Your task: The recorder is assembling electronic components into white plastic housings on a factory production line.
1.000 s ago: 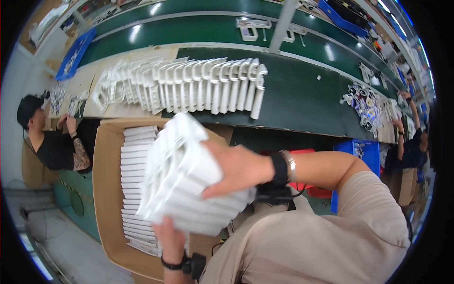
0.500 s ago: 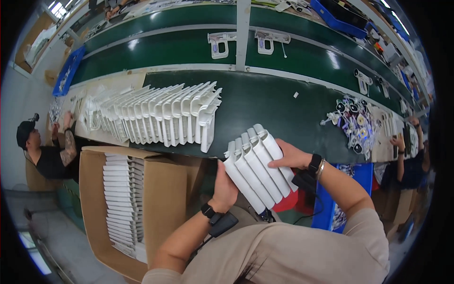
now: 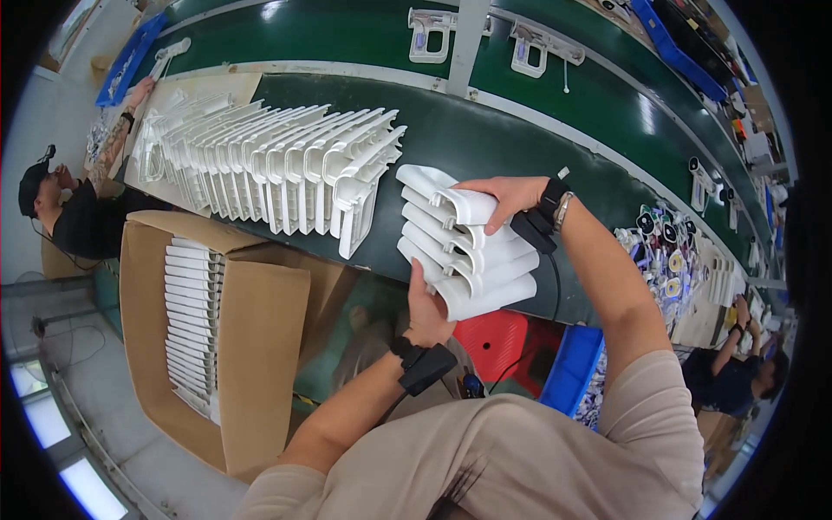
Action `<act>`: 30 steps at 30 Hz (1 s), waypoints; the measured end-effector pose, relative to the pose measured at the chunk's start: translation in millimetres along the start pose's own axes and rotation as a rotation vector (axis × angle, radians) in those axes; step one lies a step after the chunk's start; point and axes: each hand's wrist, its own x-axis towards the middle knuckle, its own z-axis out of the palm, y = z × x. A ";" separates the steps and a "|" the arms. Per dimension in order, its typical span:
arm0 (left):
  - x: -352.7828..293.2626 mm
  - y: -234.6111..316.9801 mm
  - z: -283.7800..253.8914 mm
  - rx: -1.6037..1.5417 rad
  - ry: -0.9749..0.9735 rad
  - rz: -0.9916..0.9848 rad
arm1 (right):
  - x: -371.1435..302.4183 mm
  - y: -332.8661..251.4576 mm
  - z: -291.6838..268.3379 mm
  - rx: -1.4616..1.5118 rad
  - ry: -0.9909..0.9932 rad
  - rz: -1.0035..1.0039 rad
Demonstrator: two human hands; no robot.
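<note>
Between my two hands is a short stack of white plastic housing shells (image 3: pixel 472 260), tilted over the front edge of the dark green bench. My left hand (image 3: pixel 428 308) supports the stack from its lower left, thumb up along the side. Over the upper right end, my right hand (image 3: pixel 511 204) is closed with its fingers on the top shell. To the left on the bench stands a long row of similar white shells (image 3: pixel 277 165), nested on edge. Below it an open cardboard box (image 3: pixel 264 347) holds another column of white shells (image 3: pixel 192 321).
A pile of small purple, black and white parts (image 3: pixel 667 260) lies on the right of the bench. Under the edge are a red stool (image 3: pixel 492 342) and a blue bin (image 3: pixel 572 368). Assembled white units (image 3: pixel 431 39) sit on the green conveyor. Co-workers are at both sides.
The stack has been turned and raised toward the bench, its open profiles now facing left and down. My hands moved with it. The view has shifted, and the left co-worker's arm reaches farther out.
</note>
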 end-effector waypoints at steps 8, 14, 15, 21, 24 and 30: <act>3.2 -13.1 -6.1 -0.038 0.050 -0.186 | -27.0 36.1 -4.0 -0.514 0.251 -0.033; 10.5 -30.9 -6.9 -0.199 -0.008 -0.375 | -26.2 28.3 -5.0 -0.149 0.208 -0.059; 11.8 -35.2 -8.6 -0.217 -0.010 -0.362 | -20.1 27.0 -2.3 -0.073 0.282 -0.017; 2.3 -53.2 -20.1 -0.251 -0.009 -0.505 | 28.5 13.0 8.0 -0.154 0.070 -0.037; 10.8 -53.5 -23.0 -0.290 -0.015 -0.431 | 53.2 2.6 -0.9 -0.270 -0.005 -0.077; 41.5 -38.6 -41.4 -0.537 -0.122 -0.133 | 85.4 -86.6 8.9 -0.881 0.188 -0.121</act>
